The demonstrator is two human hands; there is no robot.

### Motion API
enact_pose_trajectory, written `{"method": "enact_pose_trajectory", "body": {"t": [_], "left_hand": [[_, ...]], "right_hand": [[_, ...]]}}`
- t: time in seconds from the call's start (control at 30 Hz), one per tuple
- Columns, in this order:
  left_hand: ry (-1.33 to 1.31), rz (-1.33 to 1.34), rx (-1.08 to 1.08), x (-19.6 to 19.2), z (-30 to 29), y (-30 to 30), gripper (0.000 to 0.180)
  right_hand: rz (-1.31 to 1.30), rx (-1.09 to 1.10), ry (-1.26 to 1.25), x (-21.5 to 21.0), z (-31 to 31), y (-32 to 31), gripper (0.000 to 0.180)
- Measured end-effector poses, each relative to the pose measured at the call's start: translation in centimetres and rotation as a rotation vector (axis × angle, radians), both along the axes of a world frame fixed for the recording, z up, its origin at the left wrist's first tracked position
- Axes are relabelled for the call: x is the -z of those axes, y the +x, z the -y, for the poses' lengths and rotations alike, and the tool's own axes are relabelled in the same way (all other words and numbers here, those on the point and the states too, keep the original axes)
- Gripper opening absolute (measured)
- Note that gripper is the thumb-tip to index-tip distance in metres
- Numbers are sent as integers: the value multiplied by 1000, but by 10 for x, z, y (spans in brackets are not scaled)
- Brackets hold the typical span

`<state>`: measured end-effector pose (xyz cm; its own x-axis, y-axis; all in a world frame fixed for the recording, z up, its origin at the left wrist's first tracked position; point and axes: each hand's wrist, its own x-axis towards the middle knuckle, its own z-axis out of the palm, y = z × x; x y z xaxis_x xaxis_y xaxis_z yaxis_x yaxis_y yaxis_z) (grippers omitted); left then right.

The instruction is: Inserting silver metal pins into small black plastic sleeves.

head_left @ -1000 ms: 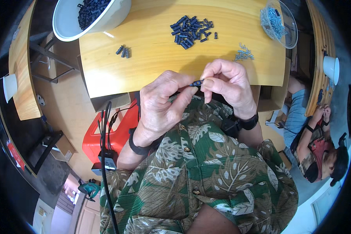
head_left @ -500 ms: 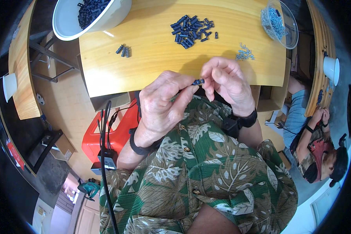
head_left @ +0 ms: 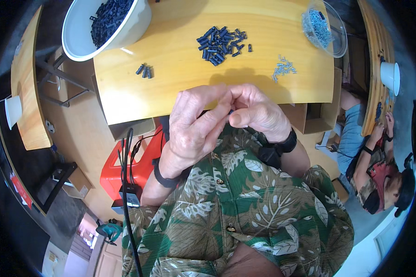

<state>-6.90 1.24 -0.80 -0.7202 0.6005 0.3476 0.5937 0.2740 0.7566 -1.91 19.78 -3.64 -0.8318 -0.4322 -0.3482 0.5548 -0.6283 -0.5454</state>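
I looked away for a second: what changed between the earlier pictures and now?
The left hand and right hand have closed together, fingertips meeting, so the small dark part that showed between them is now almost hidden. The dark pile, white bowl and wooden table stayed put.

I see the bowl (head_left: 107, 28) on the table's (head_left: 180, 83) far left, the dish (head_left: 326, 27) far right, the loose pile (head_left: 219, 39) between them.

- A white bowl (head_left: 125, 32) of dark pieces sits at the wooden table's (head_left: 180, 87) far left corner.
- A clear dish (head_left: 330, 34) holds small bluish bits at the right.
- A red box (head_left: 125, 168) stands on the floor.
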Motion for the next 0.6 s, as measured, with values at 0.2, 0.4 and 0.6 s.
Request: {"method": "enact_pose_trajectory", "body": {"t": [0.2,0.4,0.6], "left_hand": [[67,-32,129,-3,-2,-2,30],[80,-15,108,2,-2,-1,28],[113,-15,79,4,-2,0,27]], "right_hand": [[-118,-58,-127,15,6,4,52],[-103,-10,-188,12,15,5,64],[-27,31,-203,5,20,4,44]]}}
